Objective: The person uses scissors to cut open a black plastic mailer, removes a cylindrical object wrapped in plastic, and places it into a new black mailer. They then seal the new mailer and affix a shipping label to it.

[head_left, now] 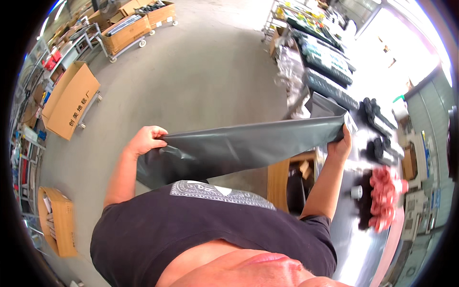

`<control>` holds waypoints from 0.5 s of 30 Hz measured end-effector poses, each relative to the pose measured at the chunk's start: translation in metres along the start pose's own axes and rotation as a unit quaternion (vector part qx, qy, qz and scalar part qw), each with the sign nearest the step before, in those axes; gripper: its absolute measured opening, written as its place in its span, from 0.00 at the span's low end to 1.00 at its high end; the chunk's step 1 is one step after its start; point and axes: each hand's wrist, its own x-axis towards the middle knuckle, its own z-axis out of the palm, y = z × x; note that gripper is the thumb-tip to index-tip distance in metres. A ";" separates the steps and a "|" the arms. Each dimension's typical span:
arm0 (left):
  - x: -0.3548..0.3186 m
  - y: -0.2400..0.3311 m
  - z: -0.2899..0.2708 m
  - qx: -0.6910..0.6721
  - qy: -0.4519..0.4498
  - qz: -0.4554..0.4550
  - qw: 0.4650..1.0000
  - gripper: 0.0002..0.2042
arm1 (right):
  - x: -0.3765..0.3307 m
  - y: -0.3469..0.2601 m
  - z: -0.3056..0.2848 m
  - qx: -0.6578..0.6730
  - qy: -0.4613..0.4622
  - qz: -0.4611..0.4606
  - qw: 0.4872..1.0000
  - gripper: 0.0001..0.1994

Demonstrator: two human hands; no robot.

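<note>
A long sheet of dark, shiny plastic film (239, 146), perhaps a large bag, is stretched in front of my chest. My left hand (147, 139) pinches its upper edge at the left end, thumb and fingers pressed together. At the other end, my right hand (340, 143) grips the upper right corner, its fingers partly hidden by the film. The upper edge runs nearly straight between both hands, slightly higher on the right. Below it the film hangs loose, with creases near the left end. Part of the film folds up beyond my right hand.
To my right is a metal-topped table (356, 253) with red ring-shaped parts (385, 198) and a small grey cylinder (356, 192). Dark rolled bundles (334, 88) lie farther along. An open carton (301, 179) stands under the table edge. Cartons on trolleys (71, 103) line the left.
</note>
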 end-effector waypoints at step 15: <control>0.657 0.216 -0.086 0.084 -0.229 0.048 0.969 0.15 | 0.464 0.092 0.038 -0.193 0.182 -0.042 0.963 0.14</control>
